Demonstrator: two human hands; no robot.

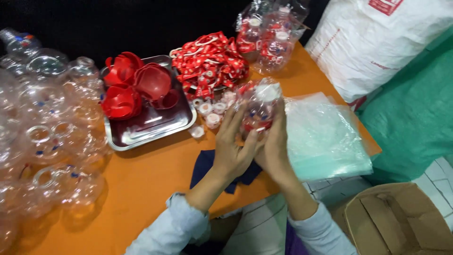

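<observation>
Both my hands hold one small clear bottle with a white cap and red contents, wrapped in a thin plastic bag, above the orange table. My left hand grips its left side with fingers up along the bag. From the right, my right hand closes on it. A dark blue cloth lies under my wrists. Several white caps lie just beyond the bottle.
A steel tray holds red funnels. Red printed straps pile behind it. Bagged bottles stand at the back. Empty clear bottles crowd the left. Flat plastic bags, a white sack and a cardboard box sit right.
</observation>
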